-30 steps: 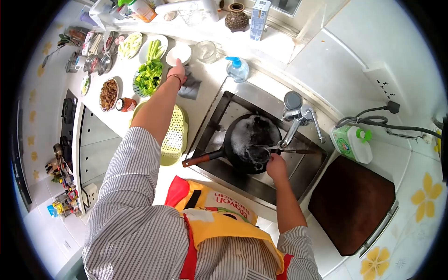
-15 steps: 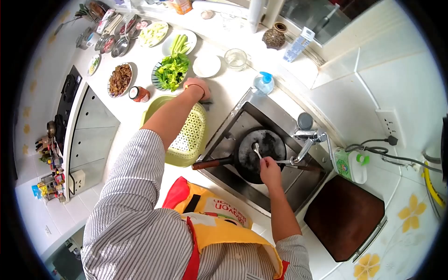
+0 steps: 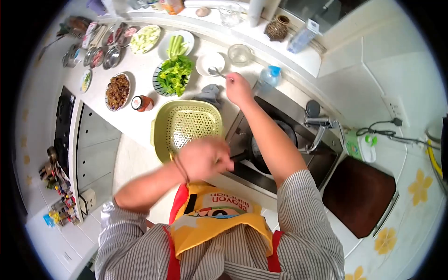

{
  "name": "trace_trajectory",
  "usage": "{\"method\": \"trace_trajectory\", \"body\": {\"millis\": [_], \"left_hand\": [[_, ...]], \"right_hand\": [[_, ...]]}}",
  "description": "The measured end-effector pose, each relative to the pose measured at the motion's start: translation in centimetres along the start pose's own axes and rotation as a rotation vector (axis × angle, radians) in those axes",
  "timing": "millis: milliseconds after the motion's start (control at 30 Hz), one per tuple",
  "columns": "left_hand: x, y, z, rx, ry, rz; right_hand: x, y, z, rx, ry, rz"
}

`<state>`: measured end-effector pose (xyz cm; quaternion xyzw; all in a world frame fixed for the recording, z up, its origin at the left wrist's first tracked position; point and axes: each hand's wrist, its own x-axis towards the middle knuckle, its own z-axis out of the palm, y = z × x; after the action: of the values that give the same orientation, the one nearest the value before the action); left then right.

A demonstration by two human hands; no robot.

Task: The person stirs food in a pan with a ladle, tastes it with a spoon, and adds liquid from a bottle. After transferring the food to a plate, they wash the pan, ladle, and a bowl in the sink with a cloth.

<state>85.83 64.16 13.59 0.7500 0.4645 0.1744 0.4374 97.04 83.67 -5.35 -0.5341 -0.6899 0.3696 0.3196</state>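
Observation:
My right hand (image 3: pixel 239 88) grips a metal spoon (image 3: pixel 217 72) by its handle, and the spoon's bowl is over the right side of a small white bowl (image 3: pixel 209 64). My left hand (image 3: pixel 205 156) is blurred, its fingers smeared, and overlaps the handle of a black frying pan (image 3: pixel 288 133) in the sink. Part of the pan is hidden behind my right forearm. A yellow-green plastic basket (image 3: pixel 186 116) stands on the counter beyond my left hand, with a grey cloth (image 3: pixel 208 94) just behind it.
Leafy greens (image 3: pixel 174 74), a dish of brown chopped food (image 3: pixel 117 91) and a red jar (image 3: pixel 142 103) stand on the left counter. A glass bowl (image 3: pixel 240 54) and soap bottle (image 3: pixel 270 76) line the back. Right of the steel sink (image 3: pixel 322 172) lies a dark board (image 3: pixel 358 196).
My right hand has lifted the spoon from the pan to the white bowl. My left hand has left the grey cloth and come back towards the pan handle. The view has shifted slightly.

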Motion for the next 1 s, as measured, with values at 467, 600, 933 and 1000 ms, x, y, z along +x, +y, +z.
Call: {"method": "trace_trajectory", "body": {"millis": [467, 600, 933, 1000], "left_hand": [[-0.9, -12.7, 27.4, 0.773, -0.212, -0.646], [2.6, -6.7, 24.0, 0.804, -0.464, -0.68], [3.9, 0.5, 22.2, -0.971, -0.37, -1.233], [3.3, 2.4, 21.3, -0.87, -0.405, -1.235]], "right_hand": [[-27.5, 25.2, -28.0, -0.957, -0.138, 0.151], [-28.4, 35.0, -35.1, -1.303, -0.161, 0.132], [-30.8, 34.7, -35.6, -1.276, -0.401, 0.131], [-31.8, 34.4, -34.8, -1.22, -0.411, 0.127]]}}
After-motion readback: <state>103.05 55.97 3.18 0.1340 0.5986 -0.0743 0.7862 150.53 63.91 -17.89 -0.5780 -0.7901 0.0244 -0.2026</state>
